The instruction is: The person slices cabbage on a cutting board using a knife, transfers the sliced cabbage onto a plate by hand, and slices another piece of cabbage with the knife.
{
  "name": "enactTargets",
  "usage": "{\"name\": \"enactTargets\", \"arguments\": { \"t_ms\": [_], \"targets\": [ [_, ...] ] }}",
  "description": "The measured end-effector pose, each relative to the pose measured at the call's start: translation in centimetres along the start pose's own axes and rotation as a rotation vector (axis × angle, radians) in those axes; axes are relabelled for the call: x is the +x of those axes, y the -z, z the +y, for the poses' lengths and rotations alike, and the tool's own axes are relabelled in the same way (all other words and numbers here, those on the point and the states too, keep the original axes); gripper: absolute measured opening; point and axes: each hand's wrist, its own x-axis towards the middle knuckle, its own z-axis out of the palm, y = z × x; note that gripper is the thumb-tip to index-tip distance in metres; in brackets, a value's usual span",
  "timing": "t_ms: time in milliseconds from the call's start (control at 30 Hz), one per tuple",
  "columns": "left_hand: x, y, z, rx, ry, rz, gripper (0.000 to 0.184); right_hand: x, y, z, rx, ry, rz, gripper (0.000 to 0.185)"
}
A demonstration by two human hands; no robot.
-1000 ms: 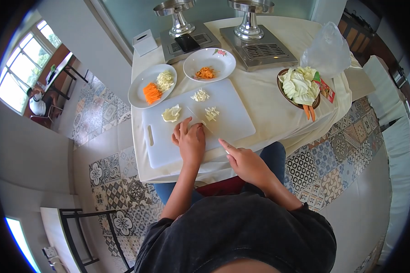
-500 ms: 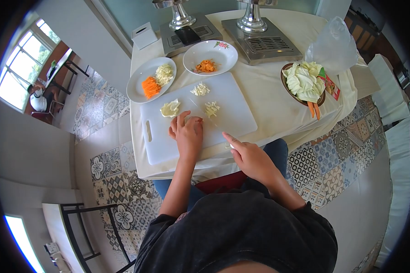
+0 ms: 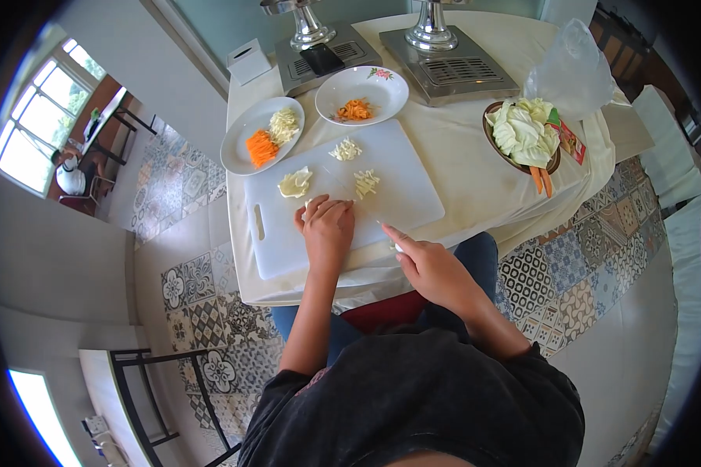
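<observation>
My right hand [image 3: 435, 271] grips a knife [image 3: 398, 247] by its pale handle, index finger stretched forward along the top. The thin blade points over the white cutting board [image 3: 397, 163] and is hard to make out. On the board's near part, my left hand [image 3: 330, 233] rests with bent fingers held together; what lies under the fingertips is mostly hidden. Just beyond it sits a piece of cabbage [image 3: 294, 184]. Two small heaps of cut cabbage lie farther along, one shredded heap [image 3: 345, 149] and one chopped heap [image 3: 367, 183].
Past the board stand a plate [image 3: 234, 152] of shredded carrot and cabbage and a flowered plate [image 3: 397, 101] with carrot bits. To the right, a brown bowl [image 3: 491, 144] holds cabbage leaves and carrots beside a plastic bag [image 3: 572, 74]. Metal stands [image 3: 452, 66] and a phone [image 3: 322, 59] are behind.
My left hand's fingers have drawn closer together and lower onto the board. The right hand with the knife stays nearly in place. The whole view has shifted slightly.
</observation>
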Motion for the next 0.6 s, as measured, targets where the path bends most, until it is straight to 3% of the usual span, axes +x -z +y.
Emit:
{"name": "enactTargets", "arguments": {
  "t_ms": [600],
  "targets": [
    [1.3,-0.6,0.7,-0.028,0.135,-0.058,0.007,-0.4,1.3,-0.6,0.089,-0.064,-0.054,0.052]
  ]
}}
